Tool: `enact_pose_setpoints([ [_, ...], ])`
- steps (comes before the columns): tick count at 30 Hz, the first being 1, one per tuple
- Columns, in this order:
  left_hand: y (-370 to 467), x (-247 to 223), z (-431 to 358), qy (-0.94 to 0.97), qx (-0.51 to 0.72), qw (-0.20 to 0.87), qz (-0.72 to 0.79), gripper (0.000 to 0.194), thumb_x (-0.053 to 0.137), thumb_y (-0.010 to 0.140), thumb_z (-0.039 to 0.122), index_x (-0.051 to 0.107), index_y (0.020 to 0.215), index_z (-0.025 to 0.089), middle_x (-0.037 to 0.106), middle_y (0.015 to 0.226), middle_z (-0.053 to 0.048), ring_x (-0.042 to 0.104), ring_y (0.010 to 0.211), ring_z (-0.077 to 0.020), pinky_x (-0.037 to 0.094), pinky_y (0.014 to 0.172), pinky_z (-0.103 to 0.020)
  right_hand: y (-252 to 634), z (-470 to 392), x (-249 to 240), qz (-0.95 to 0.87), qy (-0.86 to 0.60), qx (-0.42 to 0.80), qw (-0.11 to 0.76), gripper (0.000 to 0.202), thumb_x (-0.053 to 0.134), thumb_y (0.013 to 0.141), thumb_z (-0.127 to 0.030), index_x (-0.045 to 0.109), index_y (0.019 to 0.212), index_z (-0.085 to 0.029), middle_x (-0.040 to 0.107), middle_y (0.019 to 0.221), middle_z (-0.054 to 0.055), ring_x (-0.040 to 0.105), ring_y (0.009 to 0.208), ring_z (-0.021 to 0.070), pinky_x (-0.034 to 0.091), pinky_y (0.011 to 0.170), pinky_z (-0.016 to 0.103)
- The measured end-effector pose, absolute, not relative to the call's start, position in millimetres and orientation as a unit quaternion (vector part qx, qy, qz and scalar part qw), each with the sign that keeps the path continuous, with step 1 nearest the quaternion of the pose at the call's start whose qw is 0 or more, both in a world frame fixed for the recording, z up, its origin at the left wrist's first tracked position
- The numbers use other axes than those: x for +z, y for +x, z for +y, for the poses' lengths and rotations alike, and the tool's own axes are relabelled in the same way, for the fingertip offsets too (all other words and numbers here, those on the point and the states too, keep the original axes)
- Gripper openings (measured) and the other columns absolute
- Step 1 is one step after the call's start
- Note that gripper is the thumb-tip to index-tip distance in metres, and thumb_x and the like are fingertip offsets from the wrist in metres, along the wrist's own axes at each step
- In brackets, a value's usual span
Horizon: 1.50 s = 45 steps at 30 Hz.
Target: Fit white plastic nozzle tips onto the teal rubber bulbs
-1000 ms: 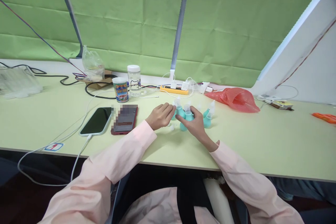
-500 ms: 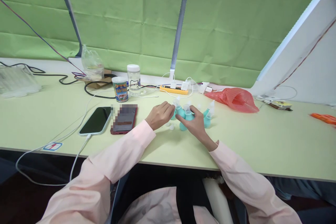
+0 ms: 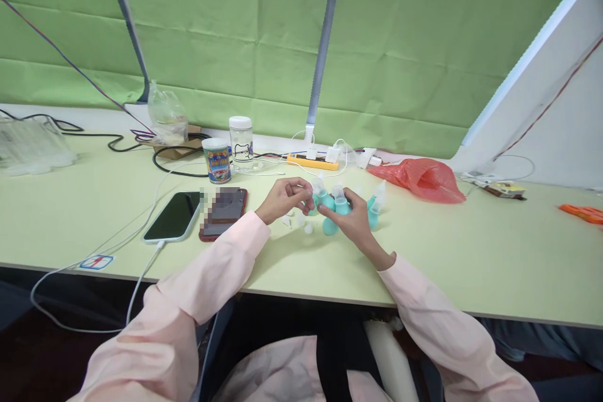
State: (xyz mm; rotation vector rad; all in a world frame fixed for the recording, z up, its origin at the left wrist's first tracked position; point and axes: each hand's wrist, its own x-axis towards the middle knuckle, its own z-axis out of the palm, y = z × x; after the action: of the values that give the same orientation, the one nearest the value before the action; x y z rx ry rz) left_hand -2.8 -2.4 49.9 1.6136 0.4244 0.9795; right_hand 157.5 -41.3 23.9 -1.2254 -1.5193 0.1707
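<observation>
Several teal squeeze bulbs with clear pointed nozzles, which look like nasal aspirators, stand close together on the table. My right hand (image 3: 355, 221) is closed round one nasal aspirator (image 3: 341, 206), thumb on its left side and fingers on its right. Just left of it, my left hand (image 3: 286, 197) is raised with thumb and fingertips pinched together beside the nozzle of a neighbouring bulb (image 3: 324, 200); whatever is between them is too small to make out. Small whitish pieces (image 3: 308, 228) lie on the table below my left hand. Another bulb (image 3: 374, 218) stands beyond my right hand.
Two phones (image 3: 172, 218) lie to the left, one with a white cable. Behind them stand a patterned cup (image 3: 217, 162) and a lidded jar (image 3: 241, 141). A yellow power strip (image 3: 313, 162) and a red plastic bag (image 3: 417, 179) are at the back.
My left hand has turned and drawn slightly left, its fingers loosening from a tight curl into a pinch. More small whitish pieces show beneath it. My right hand keeps its hold.
</observation>
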Motion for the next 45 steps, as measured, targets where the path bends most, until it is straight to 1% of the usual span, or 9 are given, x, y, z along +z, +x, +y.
enact_pose_setpoints([
  [5,0,43,3,0.586,0.384,0.699,0.141,0.018,0.059,0.065,0.027,0.05,0.069,0.011,0.058,0.057,-0.002,0.053,0.05,-0.0086,0.044,0.051,-0.022,158,-40,21,-0.646,-0.517,0.097,0.554,0.027,0.062,0.054,-0.036,0.047,0.064,-0.017,0.043,0.057,-0.005,0.036,0.05,0.0077,0.03,0.046,0.021],
  [9,1,38,7,0.534,0.366,0.752,0.126,0.014,0.059,0.065,0.022,0.051,0.068,0.01,0.059,0.059,-0.002,0.055,0.055,-0.0082,0.045,0.053,-0.018,158,-38,19,-0.646,-0.517,0.107,0.551,0.026,0.061,0.055,-0.036,0.047,0.065,-0.016,0.042,0.055,-0.005,0.035,0.048,0.0075,0.028,0.044,0.02],
  [13,1,37,9,0.529,0.367,0.754,0.131,0.015,0.06,0.065,0.021,0.052,0.071,0.01,0.061,0.061,-0.004,0.057,0.057,-0.0097,0.047,0.055,-0.02,158,-40,21,-0.654,-0.511,0.08,0.552,0.026,0.06,0.056,-0.035,0.045,0.063,-0.016,0.042,0.056,-0.005,0.035,0.05,0.0071,0.029,0.046,0.02],
  [19,1,38,8,0.548,0.39,0.723,0.161,0.017,0.06,0.065,0.02,0.051,0.074,0.009,0.064,0.071,-0.009,0.06,0.064,-0.0132,0.048,0.064,-0.024,158,-40,20,-0.655,-0.522,-0.041,0.545,0.025,0.057,0.059,-0.034,0.038,0.061,-0.018,0.038,0.054,-0.006,0.035,0.05,0.0074,0.029,0.047,0.02],
  [24,3,37,6,0.532,0.417,0.715,0.177,0.016,0.062,0.063,0.018,0.052,0.07,0.009,0.064,0.068,-0.009,0.061,0.063,-0.0139,0.048,0.065,-0.025,159,-39,17,-0.659,-0.529,-0.102,0.525,0.025,0.056,0.06,-0.034,0.036,0.061,-0.019,0.039,0.055,-0.005,0.037,0.051,0.0085,0.031,0.05,0.021],
  [28,4,35,5,0.519,0.431,0.716,0.177,0.016,0.064,0.06,0.017,0.053,0.068,0.008,0.064,0.067,-0.007,0.061,0.063,-0.0131,0.049,0.064,-0.024,160,-39,17,-0.66,-0.527,-0.142,0.517,0.023,0.055,0.06,-0.033,0.037,0.062,-0.019,0.042,0.058,-0.004,0.041,0.054,0.01,0.033,0.051,0.022],
  [32,5,31,7,0.484,0.432,0.734,0.202,0.015,0.066,0.059,0.012,0.057,0.071,0.007,0.064,0.072,-0.008,0.061,0.071,-0.0139,0.049,0.068,-0.022,161,-38,17,-0.657,-0.524,-0.192,0.506,0.019,0.054,0.061,-0.033,0.041,0.066,-0.019,0.047,0.062,-0.001,0.045,0.057,0.0113,0.034,0.051,0.022],
  [39,7,29,8,0.447,0.404,0.768,0.218,0.011,0.061,0.063,0.008,0.063,0.073,0.004,0.065,0.077,-0.009,0.06,0.078,-0.0132,0.047,0.078,-0.019,167,-35,13,-0.653,-0.528,-0.284,0.463,0.021,0.053,0.064,-0.035,0.048,0.074,-0.018,0.052,0.069,0.001,0.048,0.057,0.0113,0.031,0.045,0.021],
  [45,7,29,8,0.428,0.445,0.755,0.223,0.008,0.061,0.059,0.004,0.064,0.066,0.005,0.065,0.073,-0.007,0.06,0.072,-0.0125,0.048,0.075,-0.019,169,-35,11,-0.644,-0.529,-0.356,0.422,0.022,0.049,0.068,-0.036,0.052,0.079,-0.017,0.051,0.07,0.001,0.047,0.055,0.0093,0.026,0.042,0.021],
])
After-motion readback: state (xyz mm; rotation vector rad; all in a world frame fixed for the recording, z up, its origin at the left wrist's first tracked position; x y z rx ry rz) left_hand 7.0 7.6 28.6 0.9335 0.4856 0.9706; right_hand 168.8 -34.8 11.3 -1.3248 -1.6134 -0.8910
